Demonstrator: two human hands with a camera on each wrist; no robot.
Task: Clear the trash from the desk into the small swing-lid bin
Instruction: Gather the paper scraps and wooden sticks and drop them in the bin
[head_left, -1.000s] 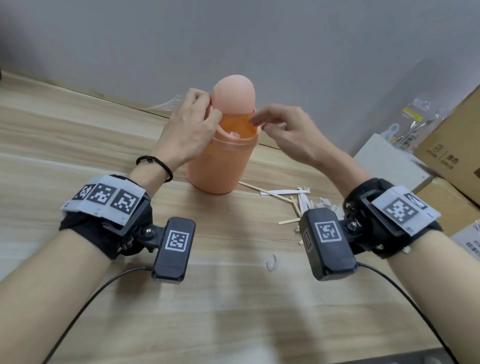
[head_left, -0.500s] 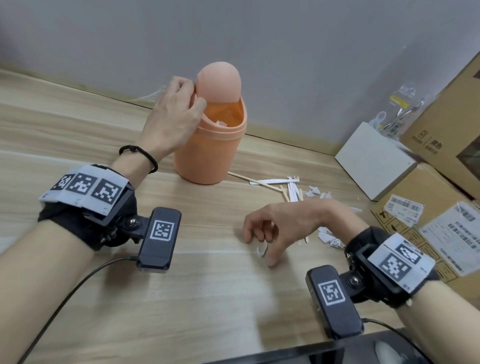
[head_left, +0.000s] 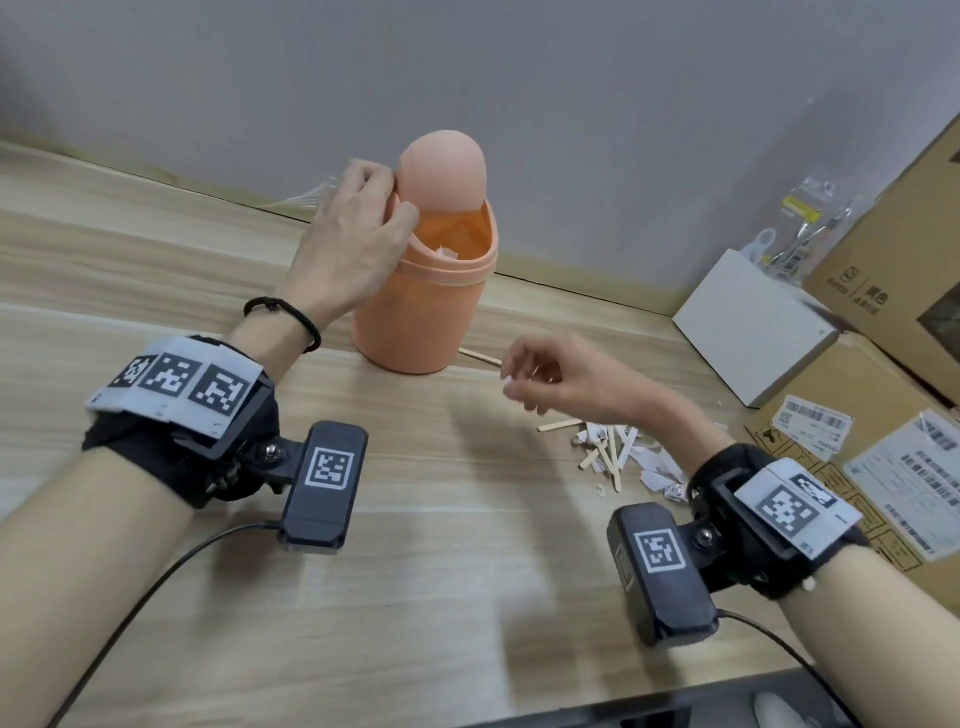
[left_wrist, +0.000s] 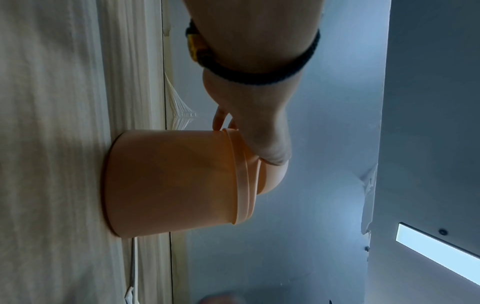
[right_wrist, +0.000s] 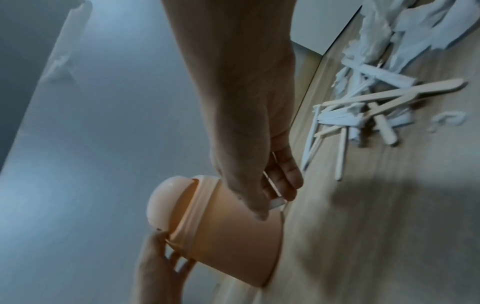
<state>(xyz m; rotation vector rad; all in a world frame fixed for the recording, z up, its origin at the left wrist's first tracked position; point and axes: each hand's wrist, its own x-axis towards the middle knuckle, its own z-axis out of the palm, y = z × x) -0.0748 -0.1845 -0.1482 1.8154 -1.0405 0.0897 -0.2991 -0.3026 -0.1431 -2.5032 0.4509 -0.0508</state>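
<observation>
The small orange swing-lid bin (head_left: 426, 306) stands at the back of the wooden desk (head_left: 415, 571), and white paper shows inside its mouth. Its domed lid (head_left: 444, 171) is tipped open. My left hand (head_left: 397, 193) grips the lid and rim, thumb in front and fingers behind. Low and to the right of the bin, my right hand (head_left: 514, 376) hovers above the desk, pinching a small white scrap (head_left: 508, 382). The right wrist view shows that scrap (right_wrist: 276, 202) between thumb and fingers, close to the bin (right_wrist: 233, 236). A pile of wooden sticks and paper scraps (head_left: 618, 452) lies under my right forearm.
One wooden stick (head_left: 480, 356) lies by the bin's base, and a tiny white curl (head_left: 600, 488) by the pile. A white box (head_left: 753, 327), cardboard boxes (head_left: 893, 270) and a plastic bag (head_left: 800, 218) crowd the right. The wall runs just behind the bin.
My right hand dropped from the bin's mouth to the desk, took a white scrap there, and has now risen with it toward the bin. The left hand stayed on the lid.
</observation>
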